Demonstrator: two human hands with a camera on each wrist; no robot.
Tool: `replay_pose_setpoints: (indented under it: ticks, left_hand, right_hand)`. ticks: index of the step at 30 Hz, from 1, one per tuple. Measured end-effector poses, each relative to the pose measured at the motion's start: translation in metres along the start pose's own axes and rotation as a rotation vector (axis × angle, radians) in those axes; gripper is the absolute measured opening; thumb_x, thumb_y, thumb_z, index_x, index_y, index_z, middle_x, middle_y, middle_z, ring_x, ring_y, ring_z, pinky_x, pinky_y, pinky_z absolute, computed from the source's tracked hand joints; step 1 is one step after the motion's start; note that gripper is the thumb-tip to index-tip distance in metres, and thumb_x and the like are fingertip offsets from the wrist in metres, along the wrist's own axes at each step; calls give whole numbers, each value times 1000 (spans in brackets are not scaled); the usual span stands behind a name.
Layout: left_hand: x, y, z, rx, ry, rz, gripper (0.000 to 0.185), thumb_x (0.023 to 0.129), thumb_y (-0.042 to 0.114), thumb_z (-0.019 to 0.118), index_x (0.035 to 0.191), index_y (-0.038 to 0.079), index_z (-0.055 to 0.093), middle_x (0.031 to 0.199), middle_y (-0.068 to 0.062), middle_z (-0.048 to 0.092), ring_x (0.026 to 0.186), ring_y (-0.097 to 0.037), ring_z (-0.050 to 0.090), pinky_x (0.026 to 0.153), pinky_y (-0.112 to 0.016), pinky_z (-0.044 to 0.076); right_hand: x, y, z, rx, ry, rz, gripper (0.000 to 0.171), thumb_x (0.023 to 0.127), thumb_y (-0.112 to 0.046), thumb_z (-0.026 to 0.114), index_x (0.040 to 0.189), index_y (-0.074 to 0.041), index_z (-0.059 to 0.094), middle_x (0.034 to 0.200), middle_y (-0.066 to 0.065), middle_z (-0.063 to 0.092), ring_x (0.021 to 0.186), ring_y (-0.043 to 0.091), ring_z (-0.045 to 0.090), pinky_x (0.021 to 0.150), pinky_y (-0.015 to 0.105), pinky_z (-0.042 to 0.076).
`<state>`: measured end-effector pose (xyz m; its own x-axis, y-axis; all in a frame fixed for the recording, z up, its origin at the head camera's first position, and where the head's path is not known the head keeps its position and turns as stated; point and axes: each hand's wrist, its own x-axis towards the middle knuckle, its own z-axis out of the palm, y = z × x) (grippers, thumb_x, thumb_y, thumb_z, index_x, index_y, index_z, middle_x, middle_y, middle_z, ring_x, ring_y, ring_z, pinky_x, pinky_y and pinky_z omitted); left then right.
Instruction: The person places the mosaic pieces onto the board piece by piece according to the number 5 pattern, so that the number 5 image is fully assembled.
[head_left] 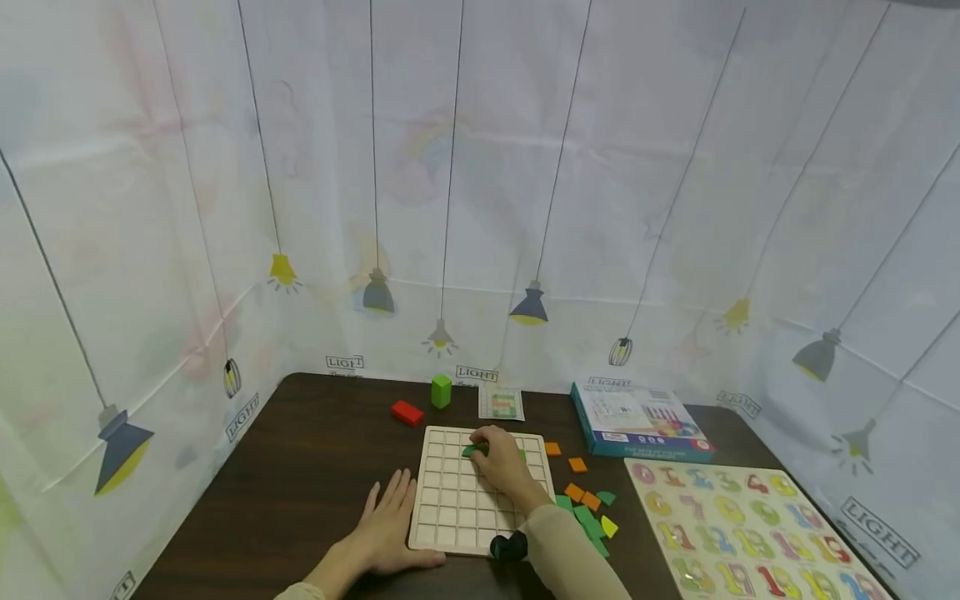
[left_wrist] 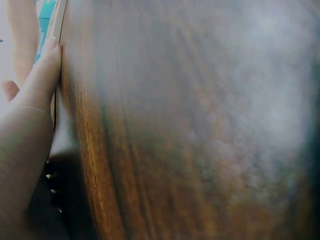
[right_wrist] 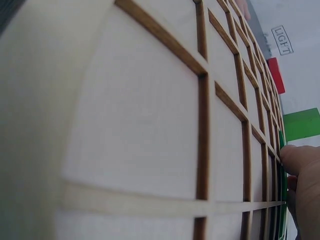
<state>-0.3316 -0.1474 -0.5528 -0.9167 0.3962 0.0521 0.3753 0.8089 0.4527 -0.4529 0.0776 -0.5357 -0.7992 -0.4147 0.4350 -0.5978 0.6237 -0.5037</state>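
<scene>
A pale wooden grid board (head_left: 450,510) lies on the dark table. Over its far part, my right hand (head_left: 504,467) pinches a flat green piece (head_left: 469,451) with thumb and fingertips, low over the squares. In the right wrist view the thumb (right_wrist: 298,159) presses by a green edge at the board's far end; most of the piece is hidden. Another bit of green (head_left: 522,454) shows on the board just right of that hand. My left hand (head_left: 390,529) rests flat at the board's left side, fingers spread and thumb along the near edge.
Orange pieces (head_left: 577,464), green pieces (head_left: 588,522) and a yellow piece (head_left: 609,527) lie right of the board. Beyond it are a red block (head_left: 407,412), an upright green block (head_left: 441,391) and a pattern card (head_left: 501,403). A box (head_left: 641,429) and number puzzle (head_left: 738,533) occupy the right.
</scene>
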Motion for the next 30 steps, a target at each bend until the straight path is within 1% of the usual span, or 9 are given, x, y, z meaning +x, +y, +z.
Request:
replay_pose_setpoints:
  ticks: [7,12,16,18,22,25,30]
  left_hand:
    - [-2,8,-5,10,-19,-11,121,71,82,51,148,-5,17,154,-25,7,141,-38,2,106,-62,2]
    - [-3,7,-3,14,-10,-20,123,69,83,51,148,-5,17,154,-25,8,141,-37,2,106,-62,2]
    - [-3,5,-3,5,16,-11,121,70,79,55,147,-7,18,153,-27,9,141,-39,3,105,-63,1]
    - [-3,5,-4,-4,33,-2,120,70,77,58,147,-8,20,152,-28,11,141,-40,4,105,-63,1]
    - [-4,6,-5,-2,40,3,119,71,76,59,146,-8,20,152,-29,13,140,-41,5,105,-64,2]
    - [-4,7,-6,12,22,-3,118,72,76,57,147,-7,19,152,-28,11,141,-40,5,105,-63,2]
    - [-5,9,-5,11,12,-9,119,71,78,56,147,-6,21,152,-27,11,141,-40,5,105,-63,3]
  right_hand:
    - [-3,0,-5,-23,-7,9,20,84,-5,71,103,-2,67,98,7,65,93,24,58,76,35,50]
    - [-4,0,-6,-7,-13,27,21,85,-4,69,106,-1,66,101,8,64,95,24,58,78,36,50]
    - [-5,-1,-11,11,-18,55,24,87,-4,66,110,-2,65,105,7,63,99,23,59,82,35,50]
    - [-6,0,-16,12,-5,50,24,87,-4,65,111,-2,64,105,7,63,99,24,59,82,36,50]
    - [-11,2,-26,30,31,61,24,87,-3,66,111,-1,64,105,8,63,99,25,60,82,38,50]
    - [-17,6,-33,16,60,74,23,86,-2,67,109,0,64,104,8,64,98,25,60,82,39,50]
    - [-29,17,-45,-10,120,91,21,84,1,67,105,-1,65,100,9,64,94,25,61,81,40,50]
